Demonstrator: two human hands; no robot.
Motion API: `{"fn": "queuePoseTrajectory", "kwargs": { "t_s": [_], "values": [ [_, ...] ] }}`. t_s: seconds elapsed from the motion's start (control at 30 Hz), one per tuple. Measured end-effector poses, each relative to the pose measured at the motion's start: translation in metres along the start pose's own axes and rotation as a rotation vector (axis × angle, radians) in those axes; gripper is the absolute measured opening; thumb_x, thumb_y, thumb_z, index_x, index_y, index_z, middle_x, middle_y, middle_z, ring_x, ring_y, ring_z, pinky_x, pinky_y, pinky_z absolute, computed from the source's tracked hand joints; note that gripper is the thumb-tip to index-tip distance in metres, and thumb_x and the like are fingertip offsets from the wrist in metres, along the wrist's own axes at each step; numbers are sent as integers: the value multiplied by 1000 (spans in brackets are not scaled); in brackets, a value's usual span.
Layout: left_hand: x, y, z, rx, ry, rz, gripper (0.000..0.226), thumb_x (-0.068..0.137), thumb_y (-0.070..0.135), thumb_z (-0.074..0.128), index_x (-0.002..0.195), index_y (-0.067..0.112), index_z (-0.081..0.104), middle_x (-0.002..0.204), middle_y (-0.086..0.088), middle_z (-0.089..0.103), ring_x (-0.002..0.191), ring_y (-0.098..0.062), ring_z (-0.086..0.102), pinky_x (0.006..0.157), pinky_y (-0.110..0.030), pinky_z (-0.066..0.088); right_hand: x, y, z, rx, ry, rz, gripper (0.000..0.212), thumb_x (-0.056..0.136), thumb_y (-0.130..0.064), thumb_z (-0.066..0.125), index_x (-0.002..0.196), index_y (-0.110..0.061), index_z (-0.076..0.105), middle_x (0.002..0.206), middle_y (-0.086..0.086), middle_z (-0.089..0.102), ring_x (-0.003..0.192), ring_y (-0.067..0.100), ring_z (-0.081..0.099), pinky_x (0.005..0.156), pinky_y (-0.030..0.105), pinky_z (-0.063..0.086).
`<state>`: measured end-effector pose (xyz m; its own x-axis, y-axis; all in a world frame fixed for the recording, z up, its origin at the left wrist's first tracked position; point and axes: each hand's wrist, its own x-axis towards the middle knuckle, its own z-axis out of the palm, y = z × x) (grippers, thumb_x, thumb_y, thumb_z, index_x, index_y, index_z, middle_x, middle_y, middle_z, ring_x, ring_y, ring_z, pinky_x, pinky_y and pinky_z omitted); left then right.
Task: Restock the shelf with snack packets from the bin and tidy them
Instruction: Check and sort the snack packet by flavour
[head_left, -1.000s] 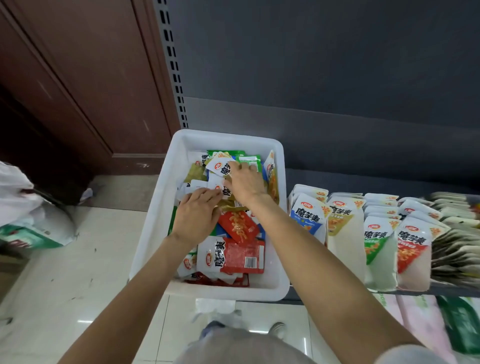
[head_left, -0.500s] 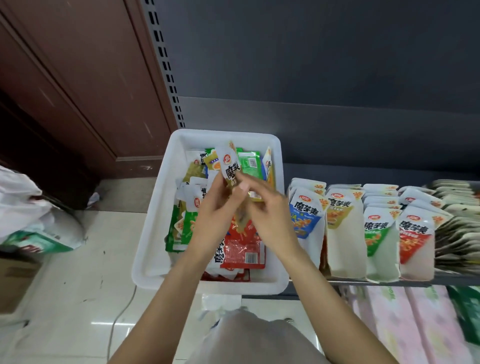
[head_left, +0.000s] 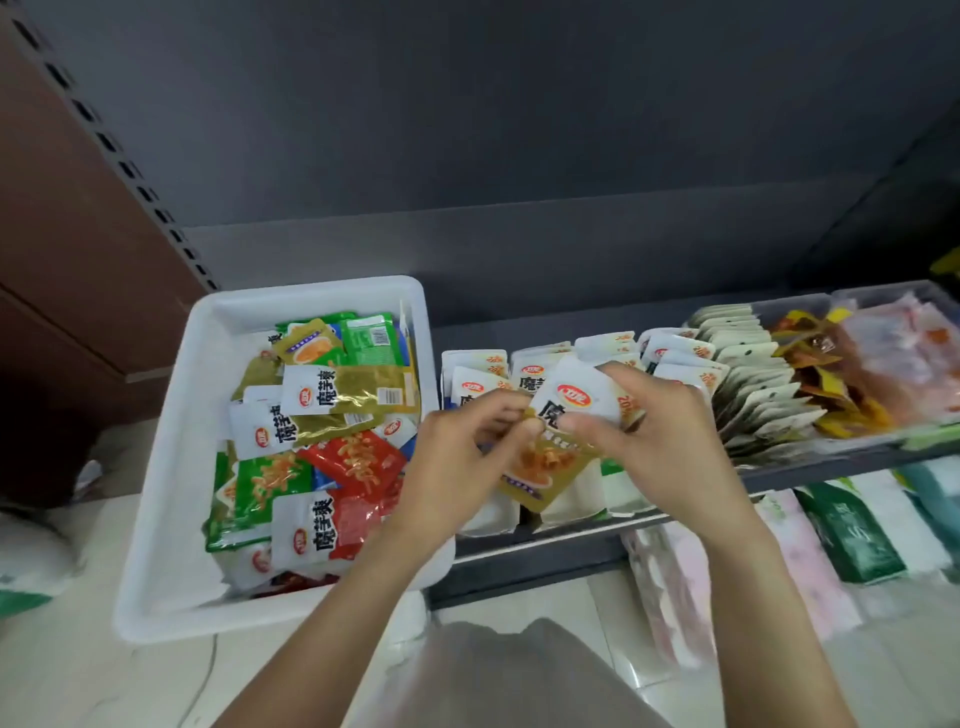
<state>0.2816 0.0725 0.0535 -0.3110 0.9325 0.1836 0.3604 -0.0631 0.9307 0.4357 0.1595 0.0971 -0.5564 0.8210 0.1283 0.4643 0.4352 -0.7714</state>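
A white bin at the left holds several mixed snack packets in green, red, gold and white. To its right, the grey shelf carries rows of upright white packets. Both hands hold a yellow and white snack packet over the front of the shelf rows, just right of the bin. My left hand pinches its left edge. My right hand grips its upper right part. The packet hangs tilted, white top up.
Orange and pink packets fill the shelf's right end behind a clear divider. Pink and green packs lie on the lower shelf. A perforated upright and brown wood panel stand at the left. Light tiled floor lies below.
Both hands have lifted a packet out of the bin and carried it right, over the shelf rows. The view has shifted to the right too.
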Motion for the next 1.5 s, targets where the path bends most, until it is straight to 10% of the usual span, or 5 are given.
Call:
{"fn": "queuePoseTrajectory", "kwargs": {
  "t_s": [0.3, 0.6, 0.87, 1.1, 1.5],
  "values": [
    [-9, -63, 45, 921, -37, 121, 41, 65, 44, 81, 98, 23, 69, 83, 0, 62, 79, -21, 60, 69, -32, 54, 16, 47, -24, -39, 168, 35, 7, 89, -20, 64, 94, -15, 63, 79, -6, 66, 72, 6, 59, 65, 25, 47],
    [-8, -70, 56, 959, -156, -14, 43, 82, 48, 64, 118, 26, 60, 109, -2, 55, 106, -22, 51, 90, -34, 43, 74, 68, 36, -542, -146, -127, 20, 90, -13, 57, 107, -23, 65, 101, 0, 71, 96, 21, 63, 74, 31, 46],
    [-6, -75, 50, 997, -199, -18, 46, 88, 48, 55, 130, 30, 49, 121, 0, 49, 113, -19, 44, 97, -32, 40, 81, 73, 43, -681, 14, -415, 23, 75, -2, 71, 94, -14, 72, 85, 4, 71, 82, 28, 59, 72, 35, 44],
    [-14, -65, 22, 762, 119, 157, 28, 86, 38, 54, 103, 21, 68, 90, 2, 62, 81, -14, 59, 64, -24, 50, 53, 61, 26, -313, 413, -321, 22, 89, -8, 55, 107, -12, 68, 103, 5, 65, 94, 20, 56, 80, 30, 44],
    [-48, -113, -131, 872, 433, -145, 31, 83, 20, 62, 112, 10, 64, 103, -9, 65, 95, -28, 55, 81, -36, 45, 56, -32, 160, -274, -345, -466, 26, 93, -12, 54, 117, -16, 63, 117, 0, 65, 100, 14, 63, 87, 32, 53]
  ]
}}
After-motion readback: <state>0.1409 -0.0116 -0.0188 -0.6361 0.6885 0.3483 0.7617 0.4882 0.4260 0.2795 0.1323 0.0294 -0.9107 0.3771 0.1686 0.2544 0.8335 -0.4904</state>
